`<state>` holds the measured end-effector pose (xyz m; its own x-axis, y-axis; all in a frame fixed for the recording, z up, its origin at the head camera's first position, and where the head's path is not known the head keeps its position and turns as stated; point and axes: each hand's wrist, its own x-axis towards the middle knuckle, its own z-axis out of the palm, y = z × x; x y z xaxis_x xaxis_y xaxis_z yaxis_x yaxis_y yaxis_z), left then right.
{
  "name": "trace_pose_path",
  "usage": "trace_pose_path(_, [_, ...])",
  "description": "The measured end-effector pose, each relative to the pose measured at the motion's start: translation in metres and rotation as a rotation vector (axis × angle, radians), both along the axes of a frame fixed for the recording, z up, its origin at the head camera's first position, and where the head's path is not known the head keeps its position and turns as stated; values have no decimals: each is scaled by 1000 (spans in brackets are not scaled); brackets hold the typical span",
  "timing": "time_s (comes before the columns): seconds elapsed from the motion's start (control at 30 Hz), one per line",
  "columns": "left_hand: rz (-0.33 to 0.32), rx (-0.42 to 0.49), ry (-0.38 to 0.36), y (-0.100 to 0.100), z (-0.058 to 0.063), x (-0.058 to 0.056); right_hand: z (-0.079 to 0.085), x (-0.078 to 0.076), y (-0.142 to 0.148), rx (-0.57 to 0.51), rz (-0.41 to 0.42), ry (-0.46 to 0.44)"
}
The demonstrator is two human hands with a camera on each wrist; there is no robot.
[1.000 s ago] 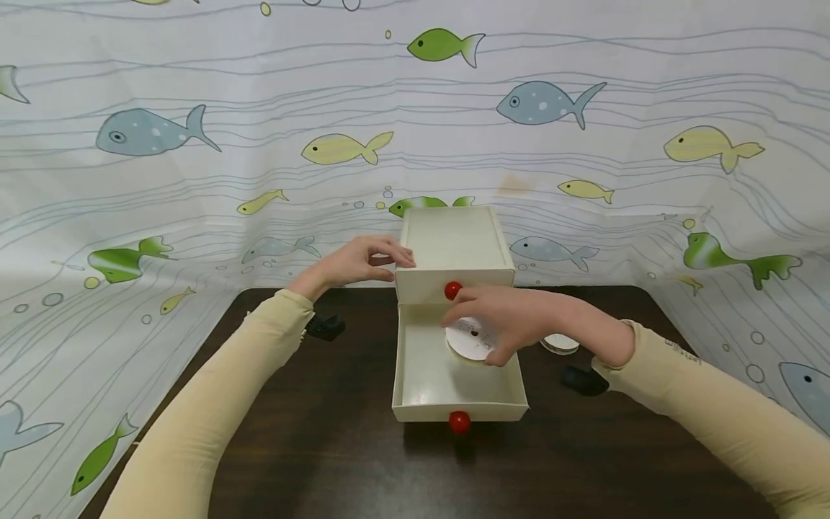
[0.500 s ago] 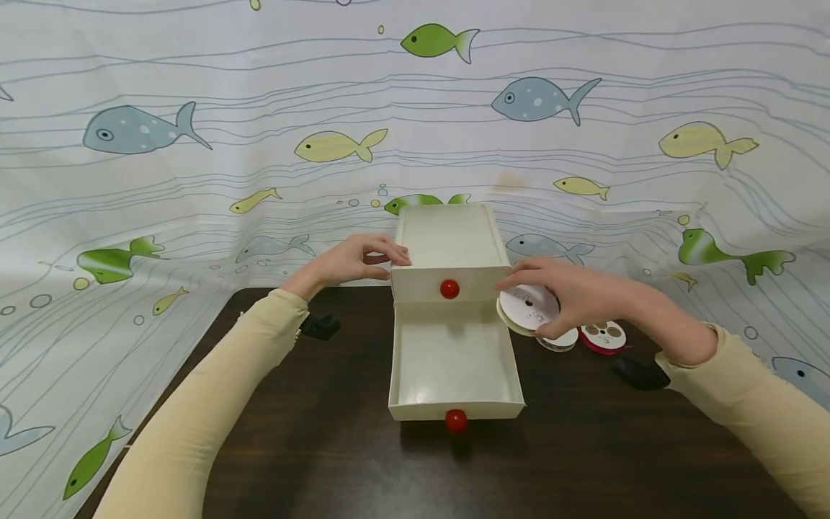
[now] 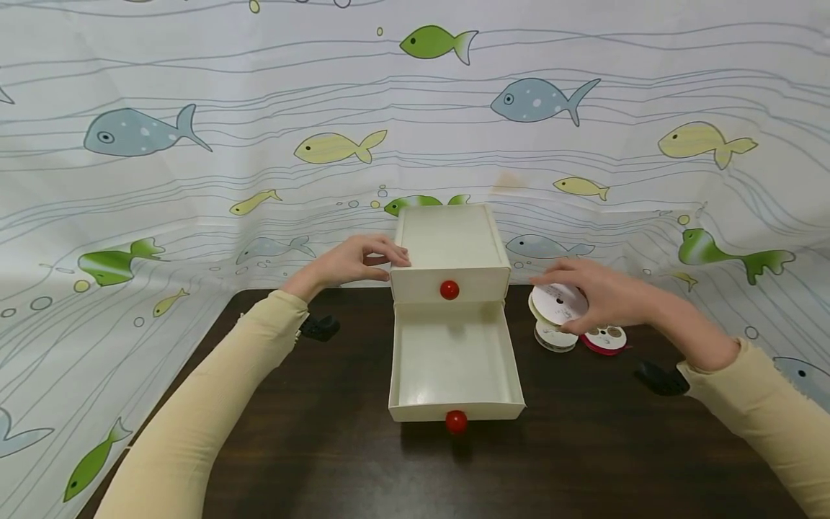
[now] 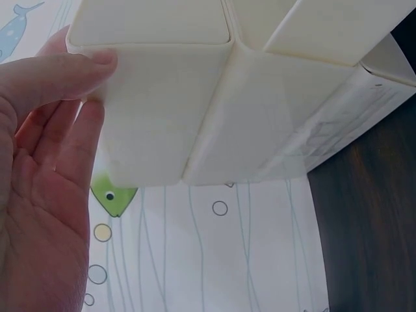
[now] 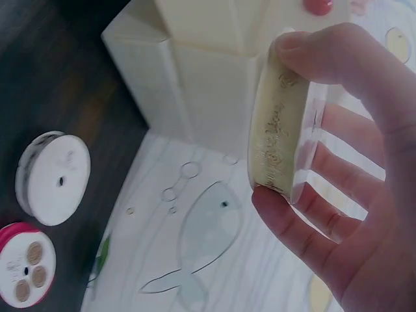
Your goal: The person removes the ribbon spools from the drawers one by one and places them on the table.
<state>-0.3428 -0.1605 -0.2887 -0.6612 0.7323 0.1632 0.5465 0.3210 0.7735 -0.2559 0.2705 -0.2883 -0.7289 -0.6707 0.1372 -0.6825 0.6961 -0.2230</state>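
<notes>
A cream two-drawer box (image 3: 450, 238) stands on the dark table. My left hand (image 3: 344, 263) holds its upper left front corner, thumb on the edge in the left wrist view. The lower drawer (image 3: 457, 367) is pulled out, its bare floor showing. To the right of the box, my right hand (image 3: 609, 295) holds a spool of cream ribbon (image 5: 276, 130) by its edges, thumb on one side and fingers on the other. Lettering runs along that ribbon. Below it in the head view are a spool with a white face (image 3: 555, 339) and a spool of red ribbon (image 3: 606, 341).
Red ball knobs mark the upper drawer front (image 3: 418, 285) and the lower one. A white sheet (image 3: 272, 86) printed with fish surrounds the dark table (image 3: 311, 432) at the back and sides.
The right hand has carried the cream ribbon spool from over the lower drawer to the right, near the other spools. The left hand has stayed at the box corner.
</notes>
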Motion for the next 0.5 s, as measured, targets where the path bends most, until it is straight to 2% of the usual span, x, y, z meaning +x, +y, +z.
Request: trace_pose_path(0.5, [2,1,-2,0,0,1,-53,-9,30,-4,-93,-48])
